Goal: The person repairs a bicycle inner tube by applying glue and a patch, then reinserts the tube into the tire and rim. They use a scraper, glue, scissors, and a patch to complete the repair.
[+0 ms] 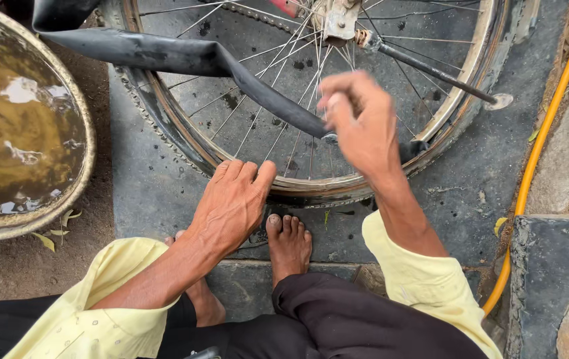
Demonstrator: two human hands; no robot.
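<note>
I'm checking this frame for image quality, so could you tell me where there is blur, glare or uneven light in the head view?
In the head view, the right hand is smeared by motion blur, while the left hand on the wheel rim is sharp; the water in the basin mirrors bright sky patches; light is soft and even, with no hard shadows; the wide lens bends the yellow hose.

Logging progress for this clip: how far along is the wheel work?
Done: the inner tube hangs mostly outside the rim. In hand: the right hand, blurred, grips the tube near the rim while the left hand presses the rim's edge. Left: the tube's end still sits at the rim.
</note>
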